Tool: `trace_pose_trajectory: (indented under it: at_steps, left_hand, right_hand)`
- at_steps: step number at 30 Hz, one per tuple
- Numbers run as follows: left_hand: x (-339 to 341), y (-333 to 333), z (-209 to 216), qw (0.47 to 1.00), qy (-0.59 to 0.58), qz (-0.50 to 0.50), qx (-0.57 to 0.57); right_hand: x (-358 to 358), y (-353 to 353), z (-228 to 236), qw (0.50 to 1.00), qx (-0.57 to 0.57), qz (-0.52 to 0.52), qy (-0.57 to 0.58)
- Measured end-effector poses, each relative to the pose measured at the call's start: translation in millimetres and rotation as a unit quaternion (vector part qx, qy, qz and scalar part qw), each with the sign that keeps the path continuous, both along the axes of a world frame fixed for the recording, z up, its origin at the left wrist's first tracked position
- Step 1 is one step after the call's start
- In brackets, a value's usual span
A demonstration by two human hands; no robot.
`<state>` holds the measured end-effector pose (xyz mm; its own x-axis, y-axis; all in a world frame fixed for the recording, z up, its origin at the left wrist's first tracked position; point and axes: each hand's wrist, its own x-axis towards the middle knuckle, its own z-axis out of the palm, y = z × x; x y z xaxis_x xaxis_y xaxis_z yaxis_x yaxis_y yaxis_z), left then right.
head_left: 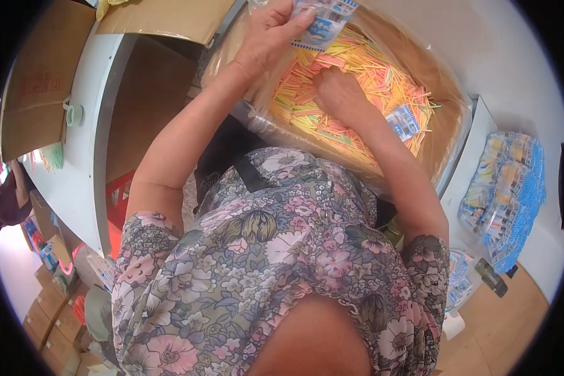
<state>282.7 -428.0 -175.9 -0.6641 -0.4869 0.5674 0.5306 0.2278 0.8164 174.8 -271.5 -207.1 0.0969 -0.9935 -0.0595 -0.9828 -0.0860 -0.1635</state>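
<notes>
My left hand (271,37) pinches a clear plastic packet (323,26) with blue and white print, holding it over the far left of a box (442,135) lined with clear plastic film. Heaped inside the box are thin sticks (382,78) in yellow, orange, pink and green. My right hand (339,93) reaches down into this heap, its fingers curled among the sticks. The fingertips are hidden, so what they grip does not show. A second blue and white packet (403,122) lies on the sticks beside my right wrist.
Right of the box lies a stack of filled blue-edged packets (504,188), with a dark green object (490,277) below it. To the left stands a white table (84,150) bearing a cardboard box (41,94) and a pale green ring-shaped thing (74,114). A cardboard flap (169,19) juts in at the top.
</notes>
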Motion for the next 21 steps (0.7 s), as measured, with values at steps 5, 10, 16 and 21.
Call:
trace_pose_trajectory:
  at_steps: [5,10,16,21]
  left_hand:
    - [-0.9,32.5,22.8,0.987,-0.118,0.011,0.111]
    - [0.3,27.2,21.6,0.965,-0.218,0.03,0.14]
    - [-2.0,27.9,18.6,0.964,-0.217,0.028,0.15]
    - [8.6,36.3,26.9,0.956,-0.177,0.014,0.234]
  right_hand:
    - [1.3,6.0,-8.9,0.991,0.042,0.033,0.124]
    - [1.1,8.9,0.2,0.98,-0.021,0.089,0.175]
    - [-7.1,9.5,19.4,0.981,0.032,0.065,0.179]
    - [-35.2,22.2,26.8,0.9,0.137,-0.228,-0.344]
